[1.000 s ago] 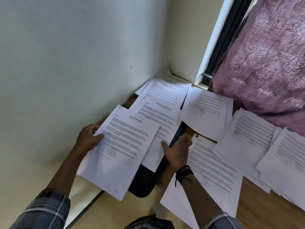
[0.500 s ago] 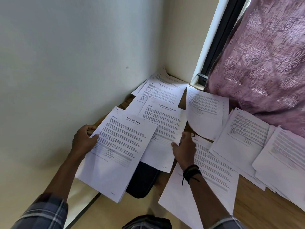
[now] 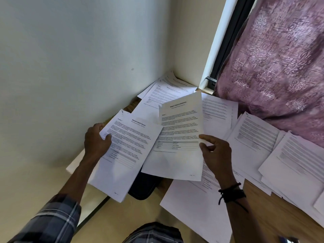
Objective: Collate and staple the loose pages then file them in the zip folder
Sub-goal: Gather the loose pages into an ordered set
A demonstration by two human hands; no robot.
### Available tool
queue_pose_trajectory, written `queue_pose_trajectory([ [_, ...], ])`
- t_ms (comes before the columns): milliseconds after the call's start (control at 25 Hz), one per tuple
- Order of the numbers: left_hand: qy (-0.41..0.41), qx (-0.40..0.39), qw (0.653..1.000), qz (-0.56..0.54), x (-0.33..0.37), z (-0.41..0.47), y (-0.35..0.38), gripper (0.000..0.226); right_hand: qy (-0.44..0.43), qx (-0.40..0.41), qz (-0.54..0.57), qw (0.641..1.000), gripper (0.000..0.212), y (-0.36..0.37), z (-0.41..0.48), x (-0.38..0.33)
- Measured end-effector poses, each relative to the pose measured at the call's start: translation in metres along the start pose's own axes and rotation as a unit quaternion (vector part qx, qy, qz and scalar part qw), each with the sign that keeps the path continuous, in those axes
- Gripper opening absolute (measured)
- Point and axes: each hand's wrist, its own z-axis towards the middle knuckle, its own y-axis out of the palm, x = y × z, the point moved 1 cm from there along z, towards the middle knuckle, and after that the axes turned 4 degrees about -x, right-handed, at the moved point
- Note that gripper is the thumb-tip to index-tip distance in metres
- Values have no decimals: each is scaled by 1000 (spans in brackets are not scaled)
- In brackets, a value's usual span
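From the head camera, the left hand (image 3: 97,140) is gripping the left edge of a thick stack of pages (image 3: 129,155), thumb lying on top and fingers curled underneath. The stack's long axis is running from the person toward the wall corner, leaning slightly right, with its heading at the far end reading "Sample Health Report" and "Section 1".

The right hand (image 3: 216,155) is pinching the right edge of a single sheet (image 3: 180,137) between thumb and forefinger. The sheet's long axis is also pointing away from the person. Its blurred heading seems to read "Sample Financial Statement".

A black zip folder (image 3: 143,188) is lying on the desk (image 3: 273,213), mostly hidden beneath both. More loose pages (image 3: 254,137) are lying overlapped across the desk to the right and in the far corner, their print too small to read.
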Motion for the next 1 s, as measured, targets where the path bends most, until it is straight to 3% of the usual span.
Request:
queue_pose_trajectory([
  [200,30,-38,988,-148,62,-35,23,49,37,19,118,992,30,-33,-9,13],
  [320,-18,-141,959,-246,107,-58,32,57,75,7,254,964,31,-53,-14,21],
  [440,-50,-308,879,-359,137,-73,40,66,120,-28,359,925,30,-69,-20,31],
  [520,-50,-385,825,-410,147,-78,47,55,143,-53,379,913,30,-70,-27,42],
  [600,-49,-378,827,-414,151,-81,53,35,155,-66,377,911,33,-64,-32,53],
  [760,-21,-282,881,-380,138,-75,62,12,192,-41,311,930,45,-49,-25,71],
  [880,-49,-203,904,-372,123,-63,58,13,165,-3,127,978,53,-36,0,81],
  [1000,-79,-146,907,-386,103,-51,52,25,86,-23,7,996,52,-19,31,79],
])
